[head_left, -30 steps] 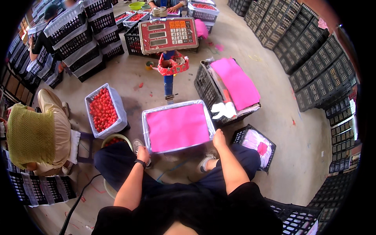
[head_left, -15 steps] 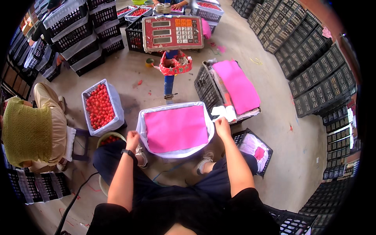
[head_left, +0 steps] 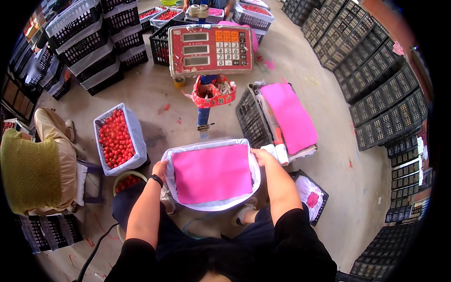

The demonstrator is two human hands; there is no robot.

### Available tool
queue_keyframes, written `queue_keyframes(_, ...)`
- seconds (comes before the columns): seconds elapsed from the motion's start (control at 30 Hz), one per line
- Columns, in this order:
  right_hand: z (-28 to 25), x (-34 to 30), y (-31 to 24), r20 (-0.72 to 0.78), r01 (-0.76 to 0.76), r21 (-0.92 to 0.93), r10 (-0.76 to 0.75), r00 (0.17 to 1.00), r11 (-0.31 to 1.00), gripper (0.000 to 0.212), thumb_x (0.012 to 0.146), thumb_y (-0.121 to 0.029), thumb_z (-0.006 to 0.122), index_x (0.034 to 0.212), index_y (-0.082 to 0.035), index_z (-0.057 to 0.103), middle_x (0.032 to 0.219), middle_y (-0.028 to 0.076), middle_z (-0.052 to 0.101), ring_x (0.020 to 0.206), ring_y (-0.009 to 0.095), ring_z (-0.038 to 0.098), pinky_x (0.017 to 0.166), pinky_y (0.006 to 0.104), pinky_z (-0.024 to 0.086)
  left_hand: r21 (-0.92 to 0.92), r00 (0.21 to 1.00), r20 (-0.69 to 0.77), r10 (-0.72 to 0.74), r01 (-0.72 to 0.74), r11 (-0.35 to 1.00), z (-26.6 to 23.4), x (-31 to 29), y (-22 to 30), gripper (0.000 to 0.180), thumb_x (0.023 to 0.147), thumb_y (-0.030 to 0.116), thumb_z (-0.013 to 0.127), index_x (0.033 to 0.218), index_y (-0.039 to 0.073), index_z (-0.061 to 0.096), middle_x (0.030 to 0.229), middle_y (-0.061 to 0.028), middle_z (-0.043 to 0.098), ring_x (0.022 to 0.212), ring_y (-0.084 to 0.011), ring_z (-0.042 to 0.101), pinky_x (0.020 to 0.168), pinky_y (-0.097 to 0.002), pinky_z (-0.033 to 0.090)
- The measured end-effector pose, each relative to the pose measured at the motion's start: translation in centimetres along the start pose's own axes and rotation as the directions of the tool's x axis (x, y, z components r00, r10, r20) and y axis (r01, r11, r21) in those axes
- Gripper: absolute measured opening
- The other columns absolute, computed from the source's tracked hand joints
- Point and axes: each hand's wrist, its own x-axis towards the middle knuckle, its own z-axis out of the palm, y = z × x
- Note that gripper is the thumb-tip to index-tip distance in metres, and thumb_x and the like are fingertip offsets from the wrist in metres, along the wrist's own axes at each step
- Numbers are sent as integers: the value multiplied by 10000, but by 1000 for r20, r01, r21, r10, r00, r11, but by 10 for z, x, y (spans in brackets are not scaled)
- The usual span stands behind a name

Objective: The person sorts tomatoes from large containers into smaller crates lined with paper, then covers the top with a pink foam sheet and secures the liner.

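Observation:
Between my knees sits a crate lined with white film (head_left: 217, 205), its body hidden by the folded-over liner. A flat pink sheet (head_left: 212, 173) covers what lies inside. My left hand (head_left: 160, 169) is closed on the crate's left edge, its thumb near the rim. At the upper right corner my right hand (head_left: 260, 157) grips the opposite edge; its fingertips are partly hidden. Just beyond the crate stands a red scale display (head_left: 210, 50) on a blue post, with a red pouch (head_left: 213, 95) hanging below it.
A lined crate of cherry tomatoes (head_left: 116, 137) stands at the left, by a seated person (head_left: 30, 169). A round tub (head_left: 127, 182) sits beside my left leg. On the right, pink sheets (head_left: 290, 117) top a black crate (head_left: 250, 116). Stacked black crates (head_left: 376, 70) line the right side.
Both hands have gone from closed fists over the liner's rim to a hold on the crate's sides. The whole view has shifted, with near things lower in the picture.

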Motion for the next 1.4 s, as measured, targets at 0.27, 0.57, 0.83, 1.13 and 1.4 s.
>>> queue_keyframes(0.27, 34, -8, -9, -67, 548, -444, -637, 768, 709, 160, 779, -116, 588, 896, -7, 597, 802, 78, 619, 756, 162, 585, 681, 302, 461, 269, 860, -147, 488, -440, 857, 0, 8, 7, 173, 832, 160, 519, 879, 0, 565, 777, -53, 580, 711, -131, 534, 665, -263, 426)
queue_keyframes(0.57, 3, -75, 22, 15, 555, -810, -939, 344, 190, 161, 767, -99, 587, 890, -9, 536, 864, 117, 559, 775, 222, 558, 679, 317, 447, 226, 738, -269, 619, -576, 785, -7, -45, -14, 153, 818, 133, 548, 868, -12, 549, 790, -39, 545, 719, -109, 491, 682, -249, 412)
queue_keyframes(0.83, -18, -87, 37, -58, 367, -478, -445, 894, 798, 281, 767, -282, 615, 798, -3, 613, 725, 53, 595, 638, 131, 551, 536, 257, 448, 663, 379, -10, 925, -690, 290, 43, -95, 37, 296, 767, 36, 537, 1054, -20, 493, 1024, -146, 506, 951, -246, 495, 823, -321, 395)
queue_keyframes(1.13, 2, -109, 43, -64, 533, -334, -583, 810, 777, 198, 748, -202, 627, 804, -13, 640, 694, 37, 592, 582, 101, 527, 512, 235, 384, 401, 273, 826, 494, -900, -173, 190, -145, -9, 394, 677, 89, 627, 1051, 53, 510, 1131, -144, 478, 1073, -317, 430, 916, -401, 349)
queue_keyframes(1.4, 66, -134, 60, 17, 335, -904, -762, 647, 265, 286, 812, -268, 412, 865, -23, 552, 860, 218, 575, 838, 374, 546, 723, 454, 425, 542, 460, 775, 434, -837, -81, 259, -77, -83, 458, 741, 246, 561, 1184, 165, 474, 1367, -132, 261, 1275, -336, 196, 1017, -457, 213)
